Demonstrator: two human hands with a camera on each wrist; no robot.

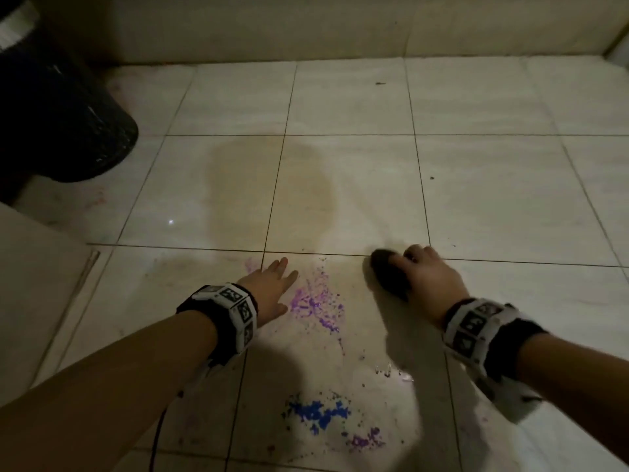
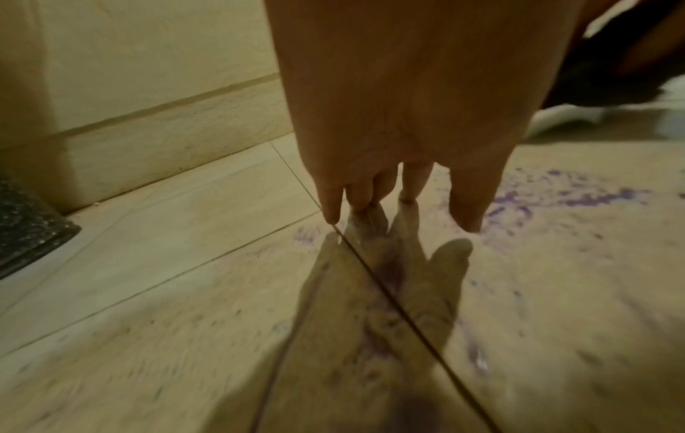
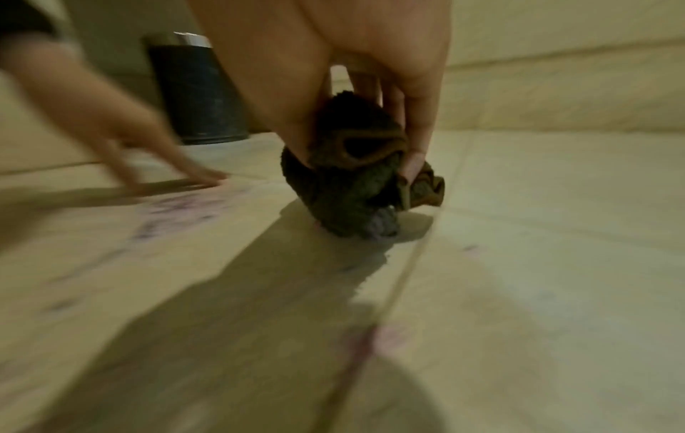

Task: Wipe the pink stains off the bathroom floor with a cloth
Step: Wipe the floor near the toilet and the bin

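A pink-purple stain (image 1: 318, 301) spatters the pale floor tile in the middle of the head view, and it shows again as a purple smear (image 2: 570, 196) in the left wrist view. My left hand (image 1: 272, 287) lies flat with straight fingers just left of it, fingertips (image 2: 331, 216) touching the tile at a grout line. My right hand (image 1: 422, 270) grips a bunched dark brown cloth (image 1: 388, 272), (image 3: 352, 181), which touches the floor to the right of the stain, near a grout line. A smaller pink patch (image 1: 366, 439) lies nearer me.
A blue stain (image 1: 320, 412) sits on the tile close to me. A dark round bin (image 1: 64, 107) stands at the far left by the wall (image 1: 306, 25). A low tiled step (image 1: 37, 284) borders the left side. A brownish wet patch (image 1: 272, 189) spreads ahead.
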